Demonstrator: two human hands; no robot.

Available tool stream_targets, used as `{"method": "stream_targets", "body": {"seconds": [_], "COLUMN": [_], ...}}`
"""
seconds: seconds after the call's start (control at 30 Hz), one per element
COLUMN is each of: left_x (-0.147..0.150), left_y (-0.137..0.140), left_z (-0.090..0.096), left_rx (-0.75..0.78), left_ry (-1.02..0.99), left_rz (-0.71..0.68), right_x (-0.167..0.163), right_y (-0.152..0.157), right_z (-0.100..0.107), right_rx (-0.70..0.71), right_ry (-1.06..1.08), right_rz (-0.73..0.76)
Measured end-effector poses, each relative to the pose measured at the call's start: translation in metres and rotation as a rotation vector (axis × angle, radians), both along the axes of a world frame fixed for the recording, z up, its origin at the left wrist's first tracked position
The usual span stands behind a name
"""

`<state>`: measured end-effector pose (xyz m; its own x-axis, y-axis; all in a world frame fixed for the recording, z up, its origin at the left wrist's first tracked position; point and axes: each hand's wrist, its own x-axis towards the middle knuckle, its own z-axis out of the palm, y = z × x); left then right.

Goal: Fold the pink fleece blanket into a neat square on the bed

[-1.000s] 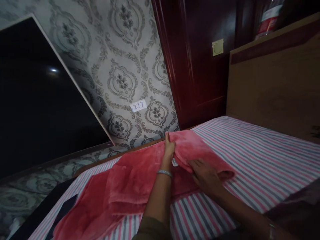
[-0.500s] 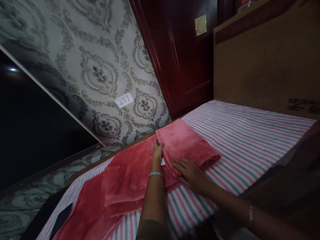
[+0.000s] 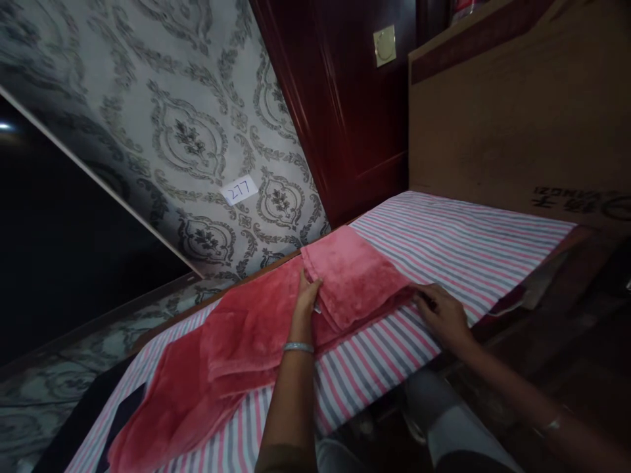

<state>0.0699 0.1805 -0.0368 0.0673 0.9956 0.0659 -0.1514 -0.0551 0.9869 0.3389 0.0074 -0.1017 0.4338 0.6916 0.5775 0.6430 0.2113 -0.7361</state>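
A pink-red plush garment or blanket (image 3: 246, 328) lies lengthwise on a striped sheet, its far end folded back into a lighter pink flap (image 3: 352, 279). At the flap's near edge rests my left hand (image 3: 306, 299), thumb and forefinger spread on the cloth; its other fingers are hidden. My right hand (image 3: 444, 317) has its fingers closed on the flap's right corner, close to the sheet's edge. A small white tag shows beside my left hand. What exact kind of item the plush cloth is, I cannot make out.
The pink, white and grey striped sheet (image 3: 473, 243) covers the surface beneath. A big cardboard box (image 3: 513, 131) stands at its far end. Patterned wallpaper (image 3: 192, 138) with a paper marked 277 (image 3: 240, 190) runs behind. A dark flat object (image 3: 125, 414) lies at lower left.
My right hand has moved right, from the flap's near edge to its right corner. The flap now lies flatter and straighter. My left hand stays at the fold's edge.
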Motion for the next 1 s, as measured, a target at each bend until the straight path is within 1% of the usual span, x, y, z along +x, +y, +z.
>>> {"method": "stream_targets", "body": {"seconds": [0.1,0.2,0.33,0.47,0.7,0.87,1.0], "left_x": [-0.002,-0.003,-0.004,-0.004,-0.004,-0.005,-0.006], "left_y": [-0.003,-0.003,-0.005,-0.009,-0.012,-0.008,-0.008], "left_z": [0.003,0.002,-0.002,-0.001,-0.001,-0.005,-0.007], "left_rx": [-0.003,-0.014,-0.023,-0.013,0.010,-0.018,-0.022], "left_ry": [0.034,0.049,0.037,0.018,-0.014,-0.020,-0.026], "left_rz": [-0.007,-0.026,-0.050,-0.067,-0.082,-0.073,-0.065], "right_x": [-0.009,-0.013,-0.016,-0.018,-0.023,-0.022,-0.014], "right_y": [0.004,0.008,0.015,0.025,0.034,0.037,0.029], "right_z": [-0.006,-0.008,-0.003,0.002,0.006,0.011,0.014], "right_rx": [-0.023,-0.045,-0.045,-0.065,-0.166,-0.228,-0.224], "right_ry": [-0.005,0.007,0.039,0.096,0.118,0.124,0.112], "right_rz": [-0.032,-0.063,-0.128,-0.168,-0.217,-0.242,-0.242]}}
